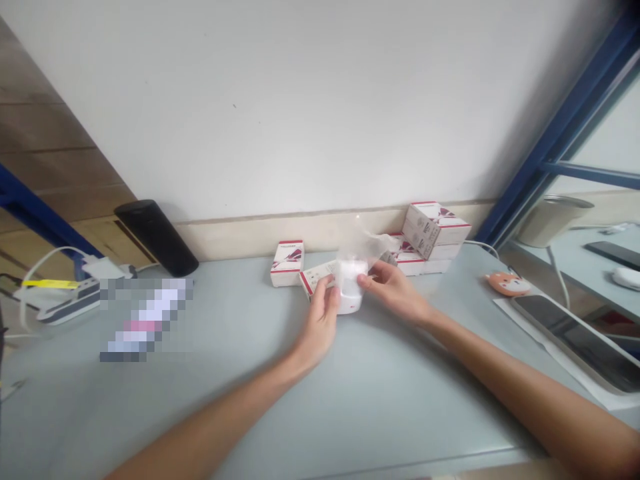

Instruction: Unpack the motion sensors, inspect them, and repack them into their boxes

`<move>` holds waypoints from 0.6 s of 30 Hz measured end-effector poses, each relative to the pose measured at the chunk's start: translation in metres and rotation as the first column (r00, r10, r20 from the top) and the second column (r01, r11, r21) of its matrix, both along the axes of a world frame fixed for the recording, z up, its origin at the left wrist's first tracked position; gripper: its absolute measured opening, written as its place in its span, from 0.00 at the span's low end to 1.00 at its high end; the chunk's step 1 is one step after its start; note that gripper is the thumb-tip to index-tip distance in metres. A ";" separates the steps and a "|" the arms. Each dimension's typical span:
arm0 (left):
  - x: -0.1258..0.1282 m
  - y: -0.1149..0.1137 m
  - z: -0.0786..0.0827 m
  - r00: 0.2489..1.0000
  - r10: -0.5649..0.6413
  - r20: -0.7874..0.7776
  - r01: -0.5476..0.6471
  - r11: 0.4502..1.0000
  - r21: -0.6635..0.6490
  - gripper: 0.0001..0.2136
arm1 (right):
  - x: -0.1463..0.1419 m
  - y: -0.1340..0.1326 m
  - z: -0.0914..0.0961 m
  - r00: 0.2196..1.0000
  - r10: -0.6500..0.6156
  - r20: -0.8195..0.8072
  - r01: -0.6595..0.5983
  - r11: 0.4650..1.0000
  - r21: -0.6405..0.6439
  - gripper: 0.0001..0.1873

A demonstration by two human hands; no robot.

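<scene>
Between my two hands, above the desk, is a small white rounded device (pixel 349 303) with a tiny red mark near its base. Thin clear plastic (pixel 367 243), like a bag, stands up around its top. My left hand (pixel 320 323) is closed against the device's left side. On the other side, my right hand (pixel 395 292) grips it with thumb and fingers, close to the plastic; whether the plastic is also pinched is unclear. Just behind the left fingers lies a white and red box (pixel 316 272), partly hidden. Another small box (pixel 287 263) rests left of it.
Several white and red boxes (pixel 440 227) are stacked by the wall at right. A black cylinder (pixel 157 237) and a power strip (pixel 75 300) lie left, near a pixelated patch. At right are a dark phone-like slab (pixel 575 340) and an orange animal-faced item (pixel 507 283).
</scene>
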State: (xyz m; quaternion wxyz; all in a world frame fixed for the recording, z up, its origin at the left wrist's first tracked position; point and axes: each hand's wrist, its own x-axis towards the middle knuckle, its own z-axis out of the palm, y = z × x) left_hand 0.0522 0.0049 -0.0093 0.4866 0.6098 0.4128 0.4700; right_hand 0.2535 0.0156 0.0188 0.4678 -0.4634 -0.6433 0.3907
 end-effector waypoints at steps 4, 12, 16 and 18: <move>0.001 0.001 -0.007 0.992 -0.117 0.049 0.114 0.992 0.063 0.20 | 0.012 0.006 0.002 0.996 0.046 0.077 -0.050 0.997 0.055 0.23; 0.004 0.001 -0.010 0.987 -0.122 0.107 0.111 0.988 0.107 0.25 | 0.024 0.003 0.014 0.973 0.093 0.211 -0.101 0.994 0.027 0.26; 0.002 0.005 -0.008 0.989 -0.147 0.006 0.144 0.973 0.178 0.19 | 0.029 0.002 0.020 0.924 0.228 0.308 -0.219 0.974 -0.063 0.27; 0.001 0.006 -0.009 0.987 -0.134 -0.092 0.150 0.968 0.199 0.17 | 0.034 0.003 0.020 0.899 0.252 0.358 -0.233 0.968 -0.094 0.27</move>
